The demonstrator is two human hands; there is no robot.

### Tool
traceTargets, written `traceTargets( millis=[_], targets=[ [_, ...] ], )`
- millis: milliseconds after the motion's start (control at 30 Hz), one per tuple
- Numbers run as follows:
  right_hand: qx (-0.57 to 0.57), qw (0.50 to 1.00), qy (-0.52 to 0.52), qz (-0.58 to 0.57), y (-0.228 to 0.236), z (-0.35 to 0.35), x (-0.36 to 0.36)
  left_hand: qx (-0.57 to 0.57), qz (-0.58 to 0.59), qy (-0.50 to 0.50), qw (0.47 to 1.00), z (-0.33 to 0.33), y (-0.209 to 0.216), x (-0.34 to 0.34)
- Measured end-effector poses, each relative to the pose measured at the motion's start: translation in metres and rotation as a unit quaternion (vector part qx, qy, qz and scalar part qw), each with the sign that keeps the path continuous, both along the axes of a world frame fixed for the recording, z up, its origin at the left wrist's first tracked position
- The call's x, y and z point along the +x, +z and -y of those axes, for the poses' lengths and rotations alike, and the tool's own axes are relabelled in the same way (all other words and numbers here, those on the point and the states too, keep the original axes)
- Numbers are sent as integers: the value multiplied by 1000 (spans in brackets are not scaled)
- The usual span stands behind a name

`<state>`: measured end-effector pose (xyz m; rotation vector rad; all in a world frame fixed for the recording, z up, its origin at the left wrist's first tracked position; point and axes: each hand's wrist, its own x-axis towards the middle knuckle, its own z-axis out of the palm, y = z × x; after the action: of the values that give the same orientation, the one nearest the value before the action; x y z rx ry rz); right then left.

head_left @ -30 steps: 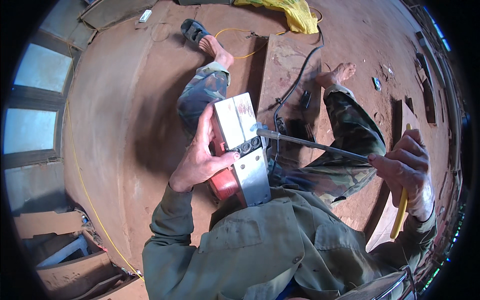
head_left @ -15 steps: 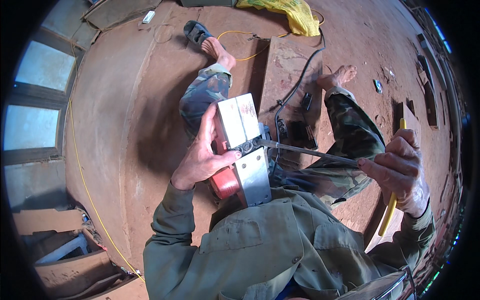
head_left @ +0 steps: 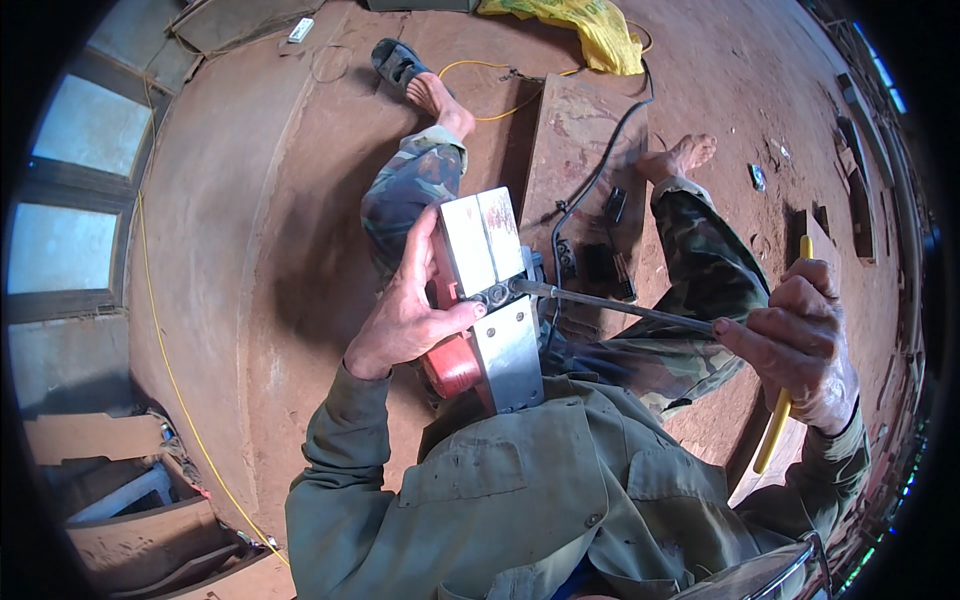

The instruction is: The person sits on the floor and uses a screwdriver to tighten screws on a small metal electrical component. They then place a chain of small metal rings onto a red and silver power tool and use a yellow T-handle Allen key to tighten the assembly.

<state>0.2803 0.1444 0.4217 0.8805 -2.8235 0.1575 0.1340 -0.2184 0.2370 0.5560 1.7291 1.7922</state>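
An electric hand planer (head_left: 508, 350) with a red body is turned with its metal sole up, above my lap. My left hand (head_left: 400, 318) grips it from the left side, fingers along the red housing and thumb beside the cutter drum (head_left: 494, 295). Bolt heads show on the drum, across the gap between the two sole plates. In my right hand (head_left: 805, 340) is a T-handle wrench (head_left: 630, 308) with a yellow crossbar. Its long steel shaft runs left, and the tip meets the drum's right end. How far the tip sits on a bolt is too small to tell.
Between my legs a wooden board (head_left: 580, 125) lies on the earthen floor, with a black cable (head_left: 598, 165) and small dark parts on it. Beyond is a yellow sack (head_left: 605, 35). Wooden pieces (head_left: 150, 540) stand lower left; a yellow cord (head_left: 160, 330) runs along the left.
Both hands, the planer and the wrench keep nearly the same places. The whole view has shifted very slightly.
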Motion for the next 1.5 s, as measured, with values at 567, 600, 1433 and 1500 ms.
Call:
traceTargets(
  millis=[567,600,1433,1500],
  targets=[
    [70,993,92,8,29,21,-39,-13,-48,11,999,-1,-1,5],
    [72,993,83,31,31,20,-41,-11,-59,13,998,-1,-1,5],
    [-97,990,-102,7,10,7,13,16,-34,-97,995,13,-12,-21],
    [-108,991,-84,4,4,6,17,41,0,-115,993,14,-15,-23]
  ],
)
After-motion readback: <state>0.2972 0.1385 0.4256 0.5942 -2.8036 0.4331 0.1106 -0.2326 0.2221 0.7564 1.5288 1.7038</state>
